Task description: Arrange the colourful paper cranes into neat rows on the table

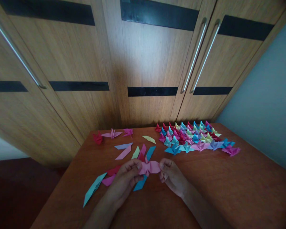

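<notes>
Table (pixel 228 190): smooth wood, slight sheen. Folded pieces (pixel 193 138): matt coloured paper. Cabinet doors (pixel 147 63): wood-grain, metal handles (pixel 195 54).

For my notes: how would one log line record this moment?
left hand: pinches pink paper piece | right hand: pinches same | table: folded pieces

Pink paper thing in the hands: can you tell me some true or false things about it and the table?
1. Both hands hold the pink folded paper, the left hand at one end and the right hand at the other. True.
2. The pile of finished paper shapes is all one colour. False: it mixes pink, blue, red, yellow and purple.
3. That pile lies at the far right of the wooden table. True.
4. The long light blue strip lies to the right of the right hand. False: it lies left of the left hand.
5. The cupboard doors behind the table stand open. False: they are closed.
</notes>
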Tool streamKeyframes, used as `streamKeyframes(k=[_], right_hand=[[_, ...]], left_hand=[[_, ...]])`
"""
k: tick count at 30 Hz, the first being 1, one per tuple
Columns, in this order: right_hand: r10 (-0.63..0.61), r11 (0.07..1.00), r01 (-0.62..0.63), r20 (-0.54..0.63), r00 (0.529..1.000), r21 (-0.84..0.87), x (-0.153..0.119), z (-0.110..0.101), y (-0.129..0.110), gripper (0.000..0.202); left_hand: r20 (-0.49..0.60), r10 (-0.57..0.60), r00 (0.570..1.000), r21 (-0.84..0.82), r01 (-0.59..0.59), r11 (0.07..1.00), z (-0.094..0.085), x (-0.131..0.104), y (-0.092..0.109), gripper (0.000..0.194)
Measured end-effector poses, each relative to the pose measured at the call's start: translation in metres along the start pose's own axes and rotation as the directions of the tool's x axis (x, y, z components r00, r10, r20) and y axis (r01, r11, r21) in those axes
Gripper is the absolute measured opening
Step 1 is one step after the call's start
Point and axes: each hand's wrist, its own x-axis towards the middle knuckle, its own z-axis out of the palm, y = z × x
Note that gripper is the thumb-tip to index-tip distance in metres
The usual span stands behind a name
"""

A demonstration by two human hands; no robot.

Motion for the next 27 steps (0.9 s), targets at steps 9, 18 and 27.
streamKeyframes(k=[9,18,27], right_hand=[[0.068,0.997,-0.071,0.092,0.993,0.022,0.002,0.002,0.001,0.031],[-0.002,0.992,0.013,0.088,0.996,-0.125,0.004,0.004,0.002,0.024],[-0.570,0.636,0.351,-0.112,0.814,-0.687,-0.005,0.006,-0.003,0.020]], left_hand=[[0.073,-0.011,0.997,-0.050,0.015,0.999,0.000,0.000,-0.003,0.010],[0.029,-0.001,1.000,0.146,-0.003,0.989,0.001,-0.001,-0.001,0.015],[-0.210,0.200,0.957,0.461,-0.083,0.884,-0.004,0.008,0.000,0.016]])
